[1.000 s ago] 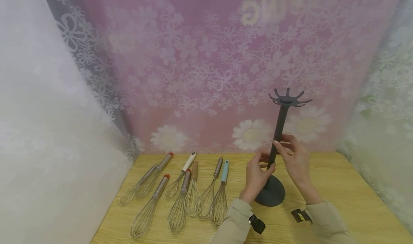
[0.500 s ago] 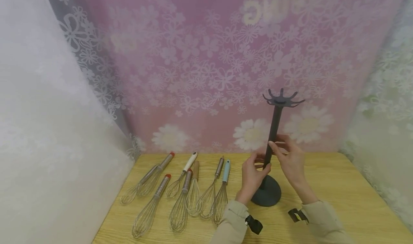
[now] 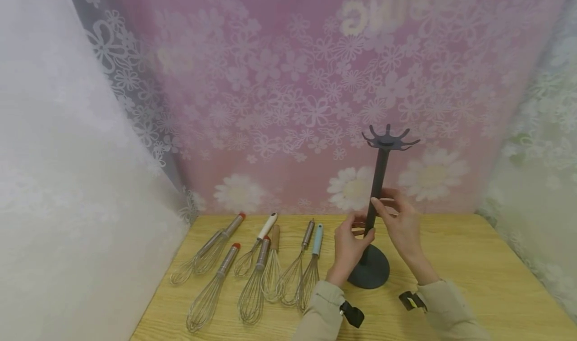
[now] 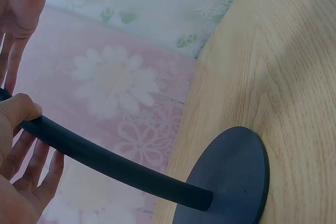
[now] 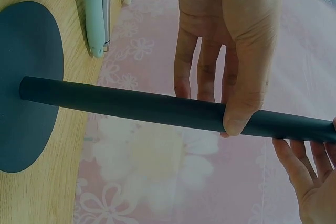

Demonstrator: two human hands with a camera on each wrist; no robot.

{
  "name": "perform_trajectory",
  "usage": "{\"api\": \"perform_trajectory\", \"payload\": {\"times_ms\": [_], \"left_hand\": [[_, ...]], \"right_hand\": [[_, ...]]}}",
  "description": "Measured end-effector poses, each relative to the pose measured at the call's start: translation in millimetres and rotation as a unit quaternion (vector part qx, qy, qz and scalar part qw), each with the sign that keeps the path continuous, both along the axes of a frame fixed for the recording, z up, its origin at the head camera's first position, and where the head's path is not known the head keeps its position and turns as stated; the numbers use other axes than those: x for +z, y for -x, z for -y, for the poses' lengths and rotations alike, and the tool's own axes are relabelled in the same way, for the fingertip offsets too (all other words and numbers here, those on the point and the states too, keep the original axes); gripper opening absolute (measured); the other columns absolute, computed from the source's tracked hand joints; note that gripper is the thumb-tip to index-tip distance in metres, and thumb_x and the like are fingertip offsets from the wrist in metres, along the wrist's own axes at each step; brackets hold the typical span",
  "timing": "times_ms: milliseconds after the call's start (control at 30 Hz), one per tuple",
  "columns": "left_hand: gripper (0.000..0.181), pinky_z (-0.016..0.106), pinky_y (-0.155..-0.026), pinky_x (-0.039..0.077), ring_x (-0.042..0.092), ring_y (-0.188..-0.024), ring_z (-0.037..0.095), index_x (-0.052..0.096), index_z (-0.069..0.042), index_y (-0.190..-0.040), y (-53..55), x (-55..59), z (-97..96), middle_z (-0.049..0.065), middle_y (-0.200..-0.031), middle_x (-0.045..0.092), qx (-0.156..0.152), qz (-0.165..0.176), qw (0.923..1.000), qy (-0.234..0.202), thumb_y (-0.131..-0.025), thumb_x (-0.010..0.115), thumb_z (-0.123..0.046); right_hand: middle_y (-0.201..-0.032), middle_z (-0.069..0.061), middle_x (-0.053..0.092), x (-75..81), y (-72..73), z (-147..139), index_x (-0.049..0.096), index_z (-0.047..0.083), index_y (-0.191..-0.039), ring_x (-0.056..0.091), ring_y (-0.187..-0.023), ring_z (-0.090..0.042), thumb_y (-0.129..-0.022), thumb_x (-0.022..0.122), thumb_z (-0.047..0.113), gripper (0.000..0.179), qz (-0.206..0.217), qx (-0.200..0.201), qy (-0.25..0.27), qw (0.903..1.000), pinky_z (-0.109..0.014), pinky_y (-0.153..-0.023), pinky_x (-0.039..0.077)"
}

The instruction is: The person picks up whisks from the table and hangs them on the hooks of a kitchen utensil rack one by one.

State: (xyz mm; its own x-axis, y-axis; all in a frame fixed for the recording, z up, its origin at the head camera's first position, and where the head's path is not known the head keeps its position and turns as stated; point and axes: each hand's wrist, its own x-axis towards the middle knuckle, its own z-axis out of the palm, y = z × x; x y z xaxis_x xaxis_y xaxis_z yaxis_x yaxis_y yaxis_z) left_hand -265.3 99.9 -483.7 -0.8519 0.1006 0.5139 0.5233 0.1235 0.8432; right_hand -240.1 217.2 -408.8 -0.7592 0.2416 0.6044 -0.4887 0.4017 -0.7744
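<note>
A pink floral backdrop (image 3: 279, 173) rises behind a wood-grain table (image 3: 464, 261)

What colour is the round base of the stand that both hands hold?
The base is dark grey, nearly black; the left wrist view shows it best.

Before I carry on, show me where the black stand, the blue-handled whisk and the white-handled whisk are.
Black stand (image 3: 379, 176): head view, on the pole above the hands (image 3: 402, 226).
Blue-handled whisk (image 3: 317, 241): head view, on its handle.
White-handled whisk (image 3: 267, 226): head view, on its handle.
</note>
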Motion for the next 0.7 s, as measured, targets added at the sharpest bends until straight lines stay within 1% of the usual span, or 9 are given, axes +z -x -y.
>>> {"api": "perform_trajectory", "payload": {"times_ms": [100, 233, 400, 500, 567, 633, 700], "left_hand": [[0.031, 0.025, -0.076, 0.062, 0.072, -0.091, 0.01, 0.067, -0.014, -0.112, 0.1, 0.4, 1.3, 0.006, -0.101, 0.072, 0.001, 0.004, 1.0, 0.001, -0.086, 0.079, -0.002], [0.03, 0.033, -0.077, 0.063, 0.072, -0.091, 0.01, 0.067, -0.014, -0.112, 0.4, 1.1, 4.0, 0.006, -0.101, 0.072, 0.001, 0.004, 1.0, 0.001, -0.086, 0.079, -0.003], [0.03, 0.041, -0.077, 0.064, 0.073, -0.091, 0.011, 0.067, -0.014, -0.111, 1.1, 1.1, 7.4, 0.007, -0.1, 0.073, 0.007, -0.001, 1.0, 0.001, -0.086, 0.079, -0.002], [0.03, 0.042, -0.077, 0.064, 0.073, -0.091, 0.011, 0.067, -0.014, -0.11, 0.8, 1.0, 8.9, 0.007, -0.1, 0.073, 0.009, 0.0, 1.0, 0.0, -0.086, 0.079, -0.001], [0.03, 0.042, -0.077, 0.064, 0.072, -0.09, 0.011, 0.066, -0.014, -0.11, 0.3, 1.3, 9.8, 0.006, -0.099, 0.073, 0.009, 0.002, 1.0, -0.003, -0.085, 0.079, -0.001], [0.03, 0.041, -0.077, 0.064, 0.072, -0.09, 0.011, 0.066, -0.013, -0.11, -0.4, 2.0, 11.1, 0.007, -0.099, 0.073, 0.008, 0.003, 0.9999, -0.006, -0.085, 0.079, 0.0], [0.031, 0.04, -0.076, 0.064, 0.073, -0.089, 0.012, 0.067, -0.013, -0.11, -0.4, 2.6, 12.4, 0.007, -0.098, 0.072, 0.009, 0.002, 0.9999, -0.008, -0.085, 0.079, 0.0]], "right_hand": [[-0.105, -0.005, 0.068, -1.2, 1.0, 1, 0.068, 0.002, -0.12, 0.065, -0.091, 0.007, -0.095, 0.07, 0.006, 0.025, -0.006, 0.0, -0.002, 1.0, -0.008, -0.074, 0.054], [-0.104, -0.004, 0.069, -1.7, 2.6, 2, 0.069, 0.004, -0.12, 0.064, -0.091, 0.008, -0.095, 0.071, 0.007, 0.025, -0.009, -0.003, -0.008, 0.9999, -0.007, -0.075, 0.054], [-0.103, -0.005, 0.069, -2.2, 4.5, 4, 0.069, 0.005, -0.12, 0.064, -0.091, 0.008, -0.095, 0.072, 0.009, 0.025, -0.007, -0.002, -0.011, 0.9999, -0.007, -0.076, 0.053], [-0.103, -0.005, 0.069, -2.6, 5.0, 6, 0.069, 0.004, -0.12, 0.064, -0.091, 0.008, -0.095, 0.072, 0.008, 0.025, -0.01, 0.002, -0.009, 0.9999, -0.007, -0.075, 0.054], [-0.102, 0.0, 0.069, -2.6, 5.1, 7, 0.069, 0.004, -0.12, 0.065, -0.09, 0.008, -0.095, 0.072, 0.008, 0.025, -0.011, 0.005, -0.006, 0.9999, -0.008, -0.075, 0.054], [-0.103, -0.003, 0.069, -1.9, 4.9, 9, 0.068, 0.003, -0.12, 0.064, -0.089, 0.01, -0.094, 0.072, 0.006, 0.026, -0.011, 0.006, -0.003, 0.9999, -0.007, -0.074, 0.054], [-0.104, -0.009, 0.07, 4.3, 0.1, 14, 0.068, 0.0, -0.121, 0.062, -0.089, 0.011, -0.094, 0.071, 0.003, 0.027, -0.01, 0.008, -0.004, 0.9999, -0.006, -0.074, 0.053]]}}
